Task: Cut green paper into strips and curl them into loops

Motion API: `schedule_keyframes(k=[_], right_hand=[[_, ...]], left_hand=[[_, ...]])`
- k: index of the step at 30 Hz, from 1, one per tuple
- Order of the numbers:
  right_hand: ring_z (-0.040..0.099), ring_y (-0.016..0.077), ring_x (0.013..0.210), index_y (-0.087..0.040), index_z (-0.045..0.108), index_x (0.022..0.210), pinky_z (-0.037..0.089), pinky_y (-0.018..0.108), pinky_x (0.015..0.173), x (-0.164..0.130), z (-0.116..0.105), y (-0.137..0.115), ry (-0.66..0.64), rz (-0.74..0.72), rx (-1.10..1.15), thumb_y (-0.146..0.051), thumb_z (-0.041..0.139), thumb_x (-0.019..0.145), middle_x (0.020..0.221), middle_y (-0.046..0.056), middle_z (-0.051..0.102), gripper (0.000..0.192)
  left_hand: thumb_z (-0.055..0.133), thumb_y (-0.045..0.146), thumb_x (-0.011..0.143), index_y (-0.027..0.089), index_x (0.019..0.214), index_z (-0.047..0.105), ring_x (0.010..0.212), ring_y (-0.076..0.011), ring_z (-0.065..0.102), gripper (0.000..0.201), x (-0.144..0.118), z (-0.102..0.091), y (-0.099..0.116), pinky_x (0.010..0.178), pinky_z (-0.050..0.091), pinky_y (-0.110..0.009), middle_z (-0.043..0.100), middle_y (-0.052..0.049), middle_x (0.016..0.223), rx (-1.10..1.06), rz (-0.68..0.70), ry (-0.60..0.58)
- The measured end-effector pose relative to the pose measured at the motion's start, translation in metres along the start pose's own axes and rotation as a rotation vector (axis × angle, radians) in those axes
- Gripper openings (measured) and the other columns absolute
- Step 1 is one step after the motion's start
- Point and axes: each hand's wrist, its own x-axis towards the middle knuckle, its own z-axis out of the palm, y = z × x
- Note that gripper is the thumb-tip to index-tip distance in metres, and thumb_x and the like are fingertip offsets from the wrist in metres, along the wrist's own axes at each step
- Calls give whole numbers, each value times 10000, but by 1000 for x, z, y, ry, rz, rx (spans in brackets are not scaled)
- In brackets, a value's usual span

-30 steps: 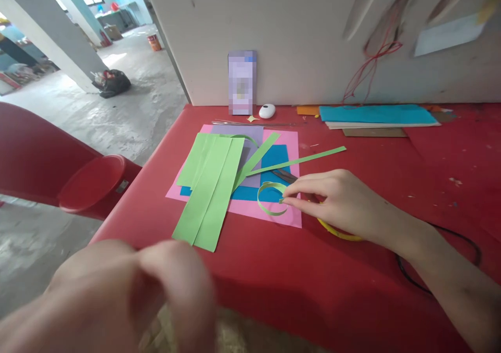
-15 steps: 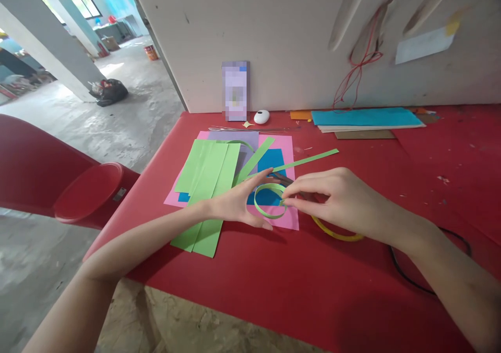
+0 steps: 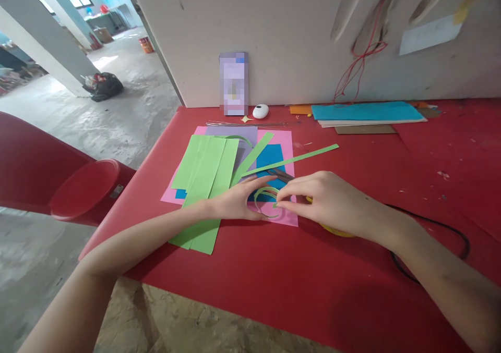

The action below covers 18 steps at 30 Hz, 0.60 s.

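My right hand (image 3: 315,196) pinches a light green paper strip curled into a ring (image 3: 257,199), gripping it at its right side. Curved around the ring's left side is my left hand (image 3: 240,199), thumb and fingers apart; whether it touches the paper I cannot tell. Scissors lie beneath my right hand, their blades (image 3: 282,175) and a yellow handle (image 3: 337,232) partly showing. Green paper sheets (image 3: 203,186) overlap beside my left forearm. A narrow green strip (image 3: 309,155) and a wider one (image 3: 256,155) lie beyond my hands. Blue paper (image 3: 270,156) and pink paper (image 3: 289,218) are underneath.
On the red table (image 3: 254,285), a phone (image 3: 234,84) leans against the pale wall beside a white rounded case (image 3: 260,111). Blue sheets (image 3: 364,111) are stacked at the back right. A black cord (image 3: 438,220) runs near my right forearm. A red chair (image 3: 35,170) stands left.
My left thumb and fingers have come closer together around the green ring. My right hand has shifted slightly left with the pinched end. The view has tilted slightly.
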Motion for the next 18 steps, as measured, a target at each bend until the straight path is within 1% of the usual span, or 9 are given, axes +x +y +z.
schedule_keyframes(k=[3,6,8,13,18], right_hand=[[515,112,588,-201,687,714,356,246,544,1,4,1,-24,18,-7,-230,536,826,683,-11,660,191],[496,112,596,-202,682,695,352,232,528,1,5,1,0,8,0,-214,533,821,676,-2,619,196],[477,111,579,-201,677,696,351,230,517,0,5,1,14,0,6,-221,529,821,666,2,602,195],[472,107,559,-201,661,733,353,238,515,1,3,-1,31,14,35,-243,531,830,687,-9,642,168],[495,115,558,-207,657,751,364,249,518,-1,2,-1,48,31,32,-251,526,833,673,-16,659,160]], left_hand=[[685,291,699,170,1347,331,1282,-260,413,749,-1,2,-5,1066,355,-436,484,-124,1349,76,-2,-7],[679,285,709,151,1335,340,1275,-252,421,725,-1,3,-6,1078,334,-431,485,-138,1347,96,39,-9],[679,291,714,153,1329,346,1273,-249,425,713,-1,3,-6,1094,307,-437,497,-137,1336,103,41,-5],[686,319,705,128,1326,351,1267,-266,421,731,-2,4,-8,1086,308,-448,469,-159,1354,117,20,-1],[676,309,701,168,1308,368,1229,-258,456,695,-1,5,-8,1074,312,-469,533,-130,1284,122,35,4]])
